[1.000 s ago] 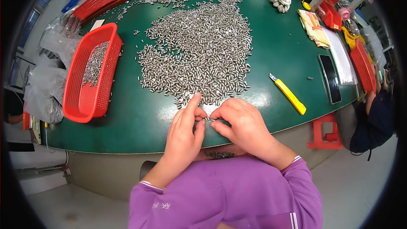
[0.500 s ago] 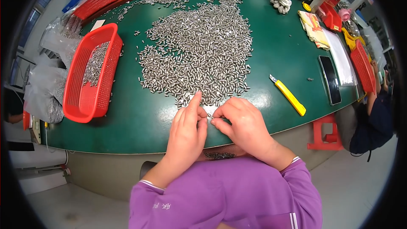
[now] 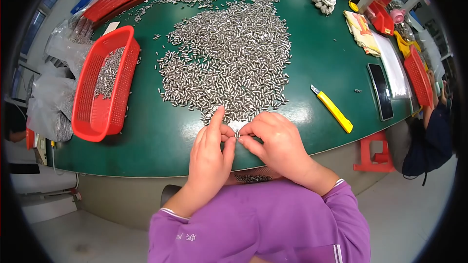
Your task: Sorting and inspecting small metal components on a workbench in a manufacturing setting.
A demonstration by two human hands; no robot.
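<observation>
A big heap of small silver metal pins [image 3: 229, 53] is spread over the green table [image 3: 317, 58]. At the heap's near edge my left hand [image 3: 210, 150] and my right hand [image 3: 273, 139] meet, fingertips pinched together on one small metal pin [image 3: 237, 134]. My left index finger points up toward the heap. More pins lie in my lap [image 3: 251, 178] below the table edge. My sleeves are purple.
A red mesh basket [image 3: 105, 85] with pins stands at the left. A yellow utility knife [image 3: 332, 109], a dark phone [image 3: 380, 91], white paper, cloth gloves [image 3: 322, 0] and red trays lie at the right. Plastic bags hang off the left edge. Another person sits at the far right.
Both hands stayed at the near edge of the heap, shifting slightly. The fingertips have drawn closer around a single pin.
</observation>
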